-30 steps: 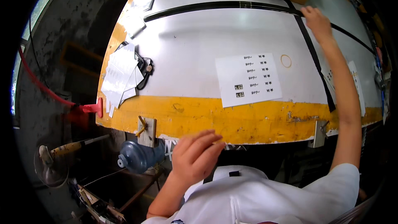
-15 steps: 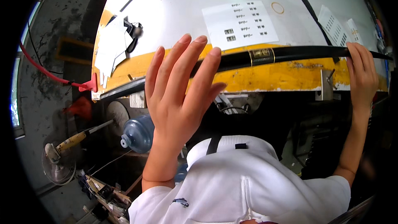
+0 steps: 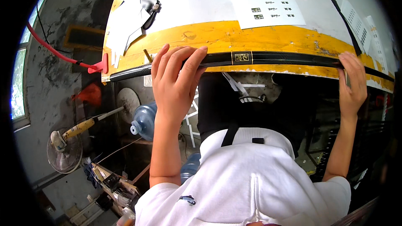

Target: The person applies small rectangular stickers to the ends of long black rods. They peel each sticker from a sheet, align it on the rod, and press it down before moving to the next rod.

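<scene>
A long, thin black strip [image 3: 284, 57] with a woven sheen lies along the near yellow edge of the table. A small black and gold label [image 3: 242, 57] sits near its middle, lined with gold at both sides. Over the strip's left part, my left hand [image 3: 175, 84] has its fingers bent across it, the thumb partly hidden. My right hand [image 3: 354, 84] grips the strip farther right, fingers over the top and thumb beneath. Beyond that hand the strip runs on to the right, and its left end [image 3: 125, 74] reaches the table corner.
A printed white sheet [image 3: 268, 6] lies on the table [image 3: 197, 4], with more sheets [image 3: 358, 25] at right. Papers and a black-handled tool [image 3: 151, 14] are at left. A brass-coloured peg [image 3: 147, 55] stands at the edge. A red clamp-like piece [image 3: 100, 63], blue water bottle [image 3: 144, 121] and fan [image 3: 65, 150] are left.
My left hand, spread above the strip before, has come down and bent its fingers over it. The strip has come nearer the table's front edge, its label shifting left. My right hand has moved slightly nearer.
</scene>
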Tool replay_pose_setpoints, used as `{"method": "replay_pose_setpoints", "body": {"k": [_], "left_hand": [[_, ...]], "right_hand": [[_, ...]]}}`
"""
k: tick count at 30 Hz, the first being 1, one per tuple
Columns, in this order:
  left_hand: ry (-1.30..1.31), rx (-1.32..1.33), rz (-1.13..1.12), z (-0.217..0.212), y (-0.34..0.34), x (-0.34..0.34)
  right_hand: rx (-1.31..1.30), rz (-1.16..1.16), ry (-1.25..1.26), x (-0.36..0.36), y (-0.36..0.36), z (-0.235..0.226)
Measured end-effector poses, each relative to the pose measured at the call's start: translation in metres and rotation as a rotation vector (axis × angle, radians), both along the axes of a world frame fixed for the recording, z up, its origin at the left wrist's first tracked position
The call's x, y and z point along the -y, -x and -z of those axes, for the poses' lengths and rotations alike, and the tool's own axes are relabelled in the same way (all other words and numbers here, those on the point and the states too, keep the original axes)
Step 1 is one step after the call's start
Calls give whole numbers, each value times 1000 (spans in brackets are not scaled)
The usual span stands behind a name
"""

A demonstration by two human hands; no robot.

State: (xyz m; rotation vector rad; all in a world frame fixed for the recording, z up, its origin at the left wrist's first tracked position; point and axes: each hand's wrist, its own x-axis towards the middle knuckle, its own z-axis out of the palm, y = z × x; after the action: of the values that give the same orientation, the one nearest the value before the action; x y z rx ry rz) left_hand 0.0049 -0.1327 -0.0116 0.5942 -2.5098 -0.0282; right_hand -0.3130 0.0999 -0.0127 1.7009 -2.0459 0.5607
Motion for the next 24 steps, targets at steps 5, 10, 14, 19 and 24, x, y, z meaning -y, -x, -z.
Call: {"method": "replay_pose_setpoints", "body": {"k": [5, 10, 14, 19, 24], "left_hand": [[7, -1, -14, 8, -4, 14], [-3, 27, -28, 17, -6, 21], [-27, 42, -27, 19, -9, 25], [-40, 64, -33, 20, -11, 26], [-22, 90, -33, 22, -12, 28]], "right_hand": [[34, 5, 47, 16, -9, 15], [54, 7, 10, 22, -12, 19], [83, -34, -15, 22, -15, 27], [81, -35, -49, 23, -16, 29], [92, -77, -80, 28, -16, 10]]}}
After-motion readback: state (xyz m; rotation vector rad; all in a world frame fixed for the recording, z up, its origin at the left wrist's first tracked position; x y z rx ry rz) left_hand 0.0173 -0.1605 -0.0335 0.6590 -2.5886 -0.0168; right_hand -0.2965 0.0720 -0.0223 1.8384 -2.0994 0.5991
